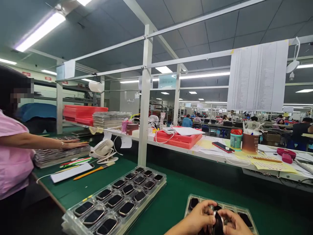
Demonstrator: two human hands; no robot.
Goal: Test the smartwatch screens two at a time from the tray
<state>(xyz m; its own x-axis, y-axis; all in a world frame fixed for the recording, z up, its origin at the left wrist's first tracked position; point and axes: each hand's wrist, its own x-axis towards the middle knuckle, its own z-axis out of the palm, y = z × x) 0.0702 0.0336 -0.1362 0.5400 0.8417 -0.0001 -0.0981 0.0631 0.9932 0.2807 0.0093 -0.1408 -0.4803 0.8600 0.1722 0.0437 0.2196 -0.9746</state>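
Low at the right, my left hand point(202, 215) and my right hand point(233, 223) meet, fingers closed round a smartwatch point(217, 224) with a dark face and silvery rim. Much of it is hidden by the fingers. Beneath and behind my hands lies a clear plastic tray point(234, 206) with dark-faced watches in its pockets. Left of it, a stack of similar clear trays point(160, 187) rests on the green bench, its top one holding rows of square watches point(115, 200).
A shelf point(210, 155) runs behind the bench with red foam trays point(178, 138), a phone point(223, 147) and a brown cup point(249, 143). At left are a brush point(91, 172), a small fan point(104, 150) and a co-worker point(16, 147) with one hand on stacked trays point(61, 155).
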